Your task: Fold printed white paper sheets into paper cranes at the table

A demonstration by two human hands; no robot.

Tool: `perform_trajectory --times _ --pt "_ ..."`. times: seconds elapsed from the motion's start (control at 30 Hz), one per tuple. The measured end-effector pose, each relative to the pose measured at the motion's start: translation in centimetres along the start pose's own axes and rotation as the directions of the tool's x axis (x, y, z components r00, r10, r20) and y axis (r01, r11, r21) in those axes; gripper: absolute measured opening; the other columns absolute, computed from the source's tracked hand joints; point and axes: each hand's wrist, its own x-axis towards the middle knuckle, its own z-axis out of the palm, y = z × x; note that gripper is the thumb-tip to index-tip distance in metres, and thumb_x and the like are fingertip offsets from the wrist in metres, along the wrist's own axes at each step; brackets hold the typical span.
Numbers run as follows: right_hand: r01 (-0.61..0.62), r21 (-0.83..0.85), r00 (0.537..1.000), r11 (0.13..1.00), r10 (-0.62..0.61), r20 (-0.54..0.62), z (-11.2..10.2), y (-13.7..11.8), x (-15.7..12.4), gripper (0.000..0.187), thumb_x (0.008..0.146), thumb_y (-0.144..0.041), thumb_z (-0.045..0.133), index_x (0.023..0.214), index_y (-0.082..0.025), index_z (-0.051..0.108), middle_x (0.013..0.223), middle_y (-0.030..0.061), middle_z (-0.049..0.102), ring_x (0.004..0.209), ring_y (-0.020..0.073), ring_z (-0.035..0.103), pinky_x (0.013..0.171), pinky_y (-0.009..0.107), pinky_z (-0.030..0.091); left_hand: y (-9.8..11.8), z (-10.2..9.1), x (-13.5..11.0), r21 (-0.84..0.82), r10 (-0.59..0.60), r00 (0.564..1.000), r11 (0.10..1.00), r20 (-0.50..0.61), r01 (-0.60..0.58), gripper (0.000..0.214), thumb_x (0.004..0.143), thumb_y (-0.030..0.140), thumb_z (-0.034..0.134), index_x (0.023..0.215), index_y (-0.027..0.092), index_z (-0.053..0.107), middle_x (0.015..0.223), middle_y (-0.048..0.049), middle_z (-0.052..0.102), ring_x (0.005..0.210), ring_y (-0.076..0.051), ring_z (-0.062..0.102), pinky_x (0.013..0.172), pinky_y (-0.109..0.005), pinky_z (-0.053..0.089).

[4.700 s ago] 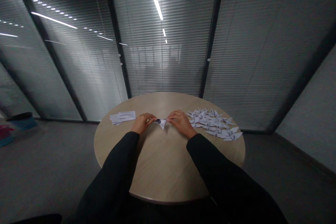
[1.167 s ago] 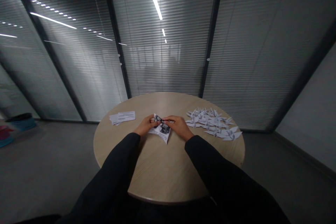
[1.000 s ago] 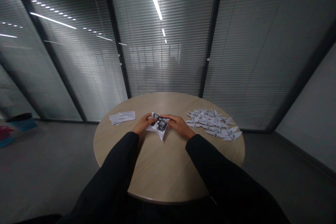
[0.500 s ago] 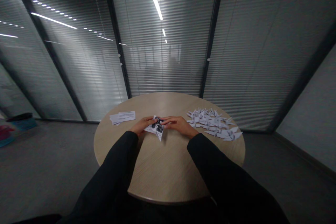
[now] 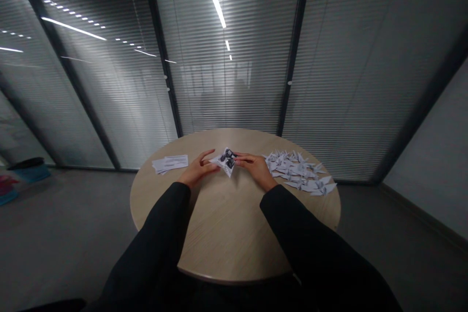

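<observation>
A small piece of printed paper [image 5: 225,161], partly folded and dark with print on top, sits between my two hands above the round wooden table [image 5: 226,224]. My left hand [image 5: 199,169] pinches its left edge with thumb and lower fingers, the index finger stretched out. My right hand [image 5: 255,168] grips the paper's right side with its fingertips. Both arms wear black sleeves.
A spread of several folded white paper cranes [image 5: 300,173] lies on the table to the right of my right hand. A small stack of printed sheets [image 5: 170,162] lies to the left. Glass walls with blinds stand behind the table. A blue bin [image 5: 31,169] sits on the floor far left.
The paper went from a small flat triangle to a partly opened shape; my hands have now lifted it slightly and shifted it farther from me, and my left index finger has stretched out.
</observation>
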Motion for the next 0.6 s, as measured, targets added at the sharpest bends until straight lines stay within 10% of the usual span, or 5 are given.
perform_trajectory --times 0.6 --pt "-0.054 0.031 0.996 0.998 0.056 -0.072 0.11 0.6 0.06 0.026 0.058 -0.036 0.076 0.075 -0.017 0.072 0.103 0.0097 0.069 0.096 0.0242 0.063 0.093 0.04 0.044 -0.86 -0.82 0.93 0.582 0.366 0.93 0.751 0.025 -0.311 0.02 0.067 0.033 0.07 0.081 0.019 0.072 0.097 -0.0079 0.069 0.095 -0.022 0.061 0.089 -0.036 0.045"
